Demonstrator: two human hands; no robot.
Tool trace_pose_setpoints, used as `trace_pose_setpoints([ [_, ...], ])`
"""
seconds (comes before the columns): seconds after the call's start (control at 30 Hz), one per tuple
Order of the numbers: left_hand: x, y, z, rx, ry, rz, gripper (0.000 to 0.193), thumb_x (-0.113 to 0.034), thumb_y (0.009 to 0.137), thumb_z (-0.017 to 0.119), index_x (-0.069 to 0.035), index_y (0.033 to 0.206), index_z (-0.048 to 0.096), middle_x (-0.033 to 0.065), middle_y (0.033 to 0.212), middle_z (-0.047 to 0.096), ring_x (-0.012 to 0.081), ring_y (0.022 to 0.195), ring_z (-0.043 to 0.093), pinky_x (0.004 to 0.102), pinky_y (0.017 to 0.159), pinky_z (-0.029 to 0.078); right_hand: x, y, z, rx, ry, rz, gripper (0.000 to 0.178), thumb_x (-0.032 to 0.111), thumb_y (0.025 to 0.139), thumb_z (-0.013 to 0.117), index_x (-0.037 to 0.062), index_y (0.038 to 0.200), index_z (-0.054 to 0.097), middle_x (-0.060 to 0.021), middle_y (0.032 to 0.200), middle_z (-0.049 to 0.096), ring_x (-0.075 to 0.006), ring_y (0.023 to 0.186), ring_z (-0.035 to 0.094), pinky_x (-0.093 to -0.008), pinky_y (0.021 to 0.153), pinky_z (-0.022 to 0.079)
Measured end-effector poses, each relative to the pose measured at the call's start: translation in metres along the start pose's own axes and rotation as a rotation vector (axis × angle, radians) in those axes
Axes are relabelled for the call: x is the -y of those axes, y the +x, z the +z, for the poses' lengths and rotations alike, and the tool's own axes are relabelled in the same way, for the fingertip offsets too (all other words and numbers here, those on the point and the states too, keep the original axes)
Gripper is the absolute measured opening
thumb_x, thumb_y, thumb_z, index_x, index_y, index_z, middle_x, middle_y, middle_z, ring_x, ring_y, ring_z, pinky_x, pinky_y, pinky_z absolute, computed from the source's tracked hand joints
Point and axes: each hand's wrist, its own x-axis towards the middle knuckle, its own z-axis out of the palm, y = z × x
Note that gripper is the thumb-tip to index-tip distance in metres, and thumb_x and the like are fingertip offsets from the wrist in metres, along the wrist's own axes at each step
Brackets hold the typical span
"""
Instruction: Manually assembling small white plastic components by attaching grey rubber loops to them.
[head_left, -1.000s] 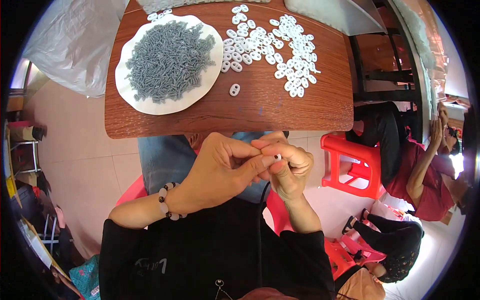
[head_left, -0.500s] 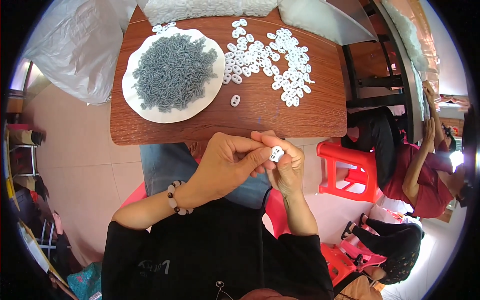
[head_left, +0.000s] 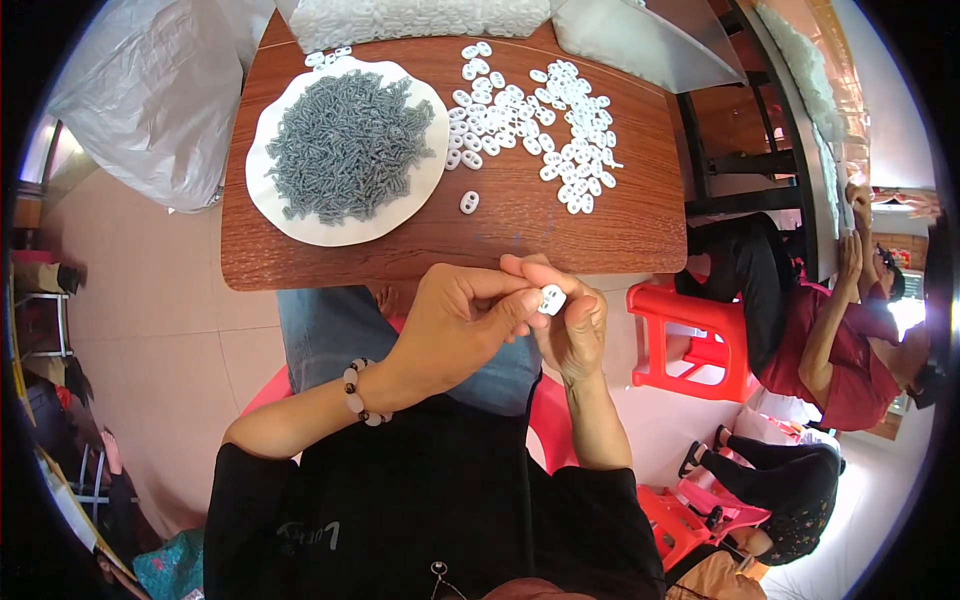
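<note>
Just off the table's front edge, my left hand (head_left: 435, 335) pinches a small white oval cord stopper (head_left: 551, 299) with two holes between thumb and fingers. A beaded bracelet circles that wrist. My right hand (head_left: 578, 330) is cupped beside and behind the piece, its thumb held apart from it; whether its fingers touch the piece is hidden. One more white cord stopper (head_left: 469, 203) lies alone on the wooden table (head_left: 380, 262). Farther back are loose groups of the same pieces (head_left: 490, 120). A scalloped white plate (head_left: 262, 190) bears a heap of small grey springs (head_left: 350, 145).
At the back of the table stand a clear bag of white pieces (head_left: 420, 18) and a pale bin (head_left: 640, 45). A large whitish plastic bag (head_left: 150, 110) sits at left. On the right are a red stool (head_left: 690, 340) and a person in a dark red shirt (head_left: 865, 360) working at another table.
My right thumb has moved off the white cord stopper, which has tilted and risen slightly. My left hand keeps its pinch. The view has shifted a little.
</note>
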Motion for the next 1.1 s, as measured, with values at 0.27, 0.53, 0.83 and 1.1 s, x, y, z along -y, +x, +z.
trace_pose_setpoints([
  [0.27, 0.008, 0.001, -0.001, 0.002, 0.0, 0.051, 0.021, -0.017, 0.091, 0.061, 0.002, 0.094, 0.069, 0.0034, 0.075, 0.068, 0.0046, 0.065, 0.057, 0.0202, 0.059, 0.046, 0.002, 0.0, -0.003, 0.021, -0.091, 0.004, 0.052, 0.035, 0.092, 0.059, -0.0071, 0.121, 0.055, -0.0297, 0.128, 0.05, -0.0269, 0.107, 0.057, -0.0352, 0.089, 0.047],
  [0.53, 0.021, 0.013, -0.014, 0.01, -0.128, -0.074, 0.026, -0.02, 0.094, 0.055, 0.0, 0.079, 0.064, 0.0002, 0.063, 0.058, 0.0047, 0.056, 0.049, 0.0194, 0.051, 0.039, 0.044, 0.031, -0.009, -0.156, -0.386, -0.105, 0.039, 0.026, 0.092, 0.061, -0.005, 0.115, 0.06, -0.0188, 0.105, 0.066, -0.0133, 0.079, 0.06, -0.0268, 0.071, 0.05],
  [0.83, 0.025, 0.021, -0.021, -0.062, -0.16, -0.098, 0.025, -0.018, 0.093, 0.052, -0.002, 0.075, 0.058, -0.0014, 0.057, 0.051, 0.0061, 0.049, 0.045, 0.0201, 0.047, 0.035, 0.139, 0.167, -0.031, -0.293, -0.997, -0.404, 0.032, 0.021, 0.092, 0.059, -0.0058, 0.109, 0.064, -0.0071, 0.09, 0.069, -0.0074, 0.069, 0.053, -0.0196, 0.065, 0.042],
  [1.1, 0.027, 0.024, -0.023, -0.014, -0.161, -0.121, 0.025, -0.019, 0.093, 0.053, 0.0, 0.077, 0.058, -0.0004, 0.059, 0.052, 0.0066, 0.051, 0.047, 0.021, 0.048, 0.037, 0.163, 0.285, -0.105, -0.524, -1.54, -0.344, 0.034, 0.024, 0.086, 0.065, -0.0014, 0.108, 0.066, -0.0058, 0.084, 0.069, -0.0094, 0.072, 0.06, -0.0237, 0.069, 0.048],
])
